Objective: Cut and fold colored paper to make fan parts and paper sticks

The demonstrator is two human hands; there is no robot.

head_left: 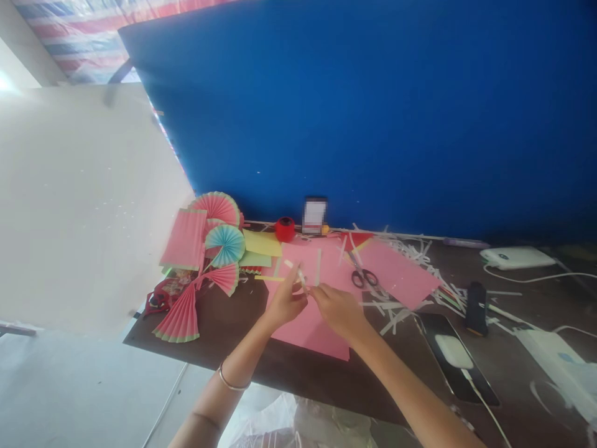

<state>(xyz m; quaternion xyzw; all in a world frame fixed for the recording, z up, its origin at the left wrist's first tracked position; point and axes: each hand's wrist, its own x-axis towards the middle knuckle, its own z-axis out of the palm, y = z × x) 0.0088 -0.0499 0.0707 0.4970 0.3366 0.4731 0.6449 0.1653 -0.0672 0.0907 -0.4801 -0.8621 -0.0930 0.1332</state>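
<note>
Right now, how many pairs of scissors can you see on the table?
1: the scissors, lying on pink paper just beyond the right hand. Others could be hidden under the white strips.

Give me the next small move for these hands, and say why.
Perhaps draw the right hand slightly away from the left hand to straighten the pale strip: it looks bent, though blurred, and both hands seem to meet at its lower end, above the pink paper.
</note>
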